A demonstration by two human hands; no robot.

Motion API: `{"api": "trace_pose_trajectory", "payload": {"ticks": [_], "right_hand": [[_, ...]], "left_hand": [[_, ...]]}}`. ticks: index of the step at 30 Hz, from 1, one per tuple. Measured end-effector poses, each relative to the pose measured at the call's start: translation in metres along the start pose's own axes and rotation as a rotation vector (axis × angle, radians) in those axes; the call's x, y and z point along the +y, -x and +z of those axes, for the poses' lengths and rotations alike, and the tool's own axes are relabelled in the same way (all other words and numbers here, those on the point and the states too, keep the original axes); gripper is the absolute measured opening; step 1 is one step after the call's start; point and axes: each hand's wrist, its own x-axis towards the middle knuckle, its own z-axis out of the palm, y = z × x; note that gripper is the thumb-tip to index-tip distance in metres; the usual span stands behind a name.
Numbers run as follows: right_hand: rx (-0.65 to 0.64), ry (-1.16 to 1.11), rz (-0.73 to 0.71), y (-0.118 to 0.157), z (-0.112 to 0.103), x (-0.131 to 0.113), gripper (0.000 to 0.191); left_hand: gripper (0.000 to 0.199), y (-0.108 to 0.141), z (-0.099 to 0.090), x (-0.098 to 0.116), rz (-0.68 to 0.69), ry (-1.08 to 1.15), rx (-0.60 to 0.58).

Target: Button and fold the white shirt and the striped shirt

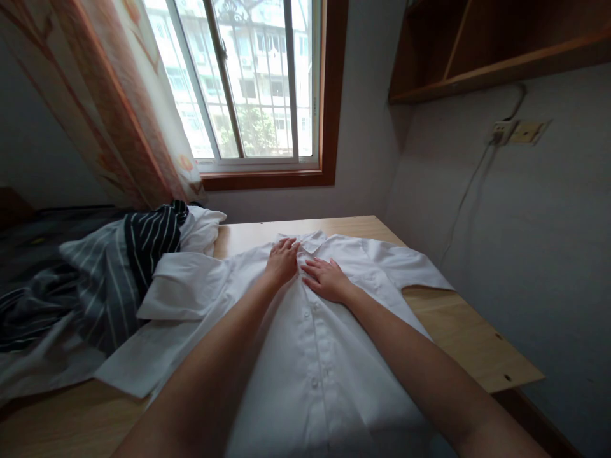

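A white button-up shirt (281,375) lies spread front side up, its collar (315,242) toward the window and its sleeves out to both sides. My left hand (283,259) rests just below the collar, beside the button strip, with its fingers extended on the cloth. Slightly nearer and to the right, my right hand (326,278) lies flat on the upper chest, its fingers pointing left toward the strip. Neither hand visibly grips the fabric. Several buttons run down the front between my forearms.
The shirt lies on a light wooden board (477,337). Striped dark and grey clothes (119,273) and a white garment (203,229) are heaped at left. A window (252,83) with a curtain (109,95) is behind. A shelf (501,70) and a socket with a cord (501,132) are at right.
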Motion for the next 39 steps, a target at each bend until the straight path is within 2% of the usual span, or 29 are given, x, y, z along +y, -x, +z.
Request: {"api": "trace_pose_trajectory", "payload": {"ticks": [3,6,10,13,15,17,20,22,24,32,39], "right_hand": [[0.006,0.005,-0.004,-0.001,0.000,0.000,0.052],[0.005,0.006,-0.009,-0.002,0.001,0.001,0.052],[0.054,0.020,0.026,0.001,0.002,0.000,0.050],[0.120,0.093,0.205,0.007,0.002,0.001,0.049],[0.101,0.108,0.350,0.012,0.002,0.002,0.054],[0.030,0.088,0.427,0.014,0.003,0.004,0.060],[-0.031,0.082,0.444,0.014,0.004,0.008,0.063],[-0.046,0.096,0.448,0.011,0.005,0.010,0.064],[-0.068,0.106,0.447,0.006,0.005,0.012,0.065],[-0.080,0.114,0.432,-0.022,0.002,0.027,0.065],[-0.057,0.108,0.446,-0.049,0.003,0.039,0.064]], "left_hand": [[0.048,0.005,0.010,-0.010,0.067,0.065,-0.163],[0.049,0.007,0.016,-0.014,0.041,0.095,-0.238],[0.053,0.007,0.009,-0.011,0.017,0.091,-0.232],[0.054,0.013,-0.004,-0.008,0.010,0.070,-0.144],[0.051,0.022,-0.012,-0.006,0.007,0.039,-0.119],[0.050,0.034,-0.017,-0.006,-0.048,-0.002,-0.158],[0.054,0.054,-0.017,-0.007,-0.180,-0.031,-0.287],[0.057,0.064,-0.015,-0.010,-0.204,-0.020,-0.345],[0.059,0.068,-0.013,-0.013,-0.196,-0.004,-0.355],[0.065,0.044,-0.006,-0.024,-0.207,0.008,-0.357],[0.066,0.019,0.005,-0.043,-0.192,0.012,-0.355]]}}
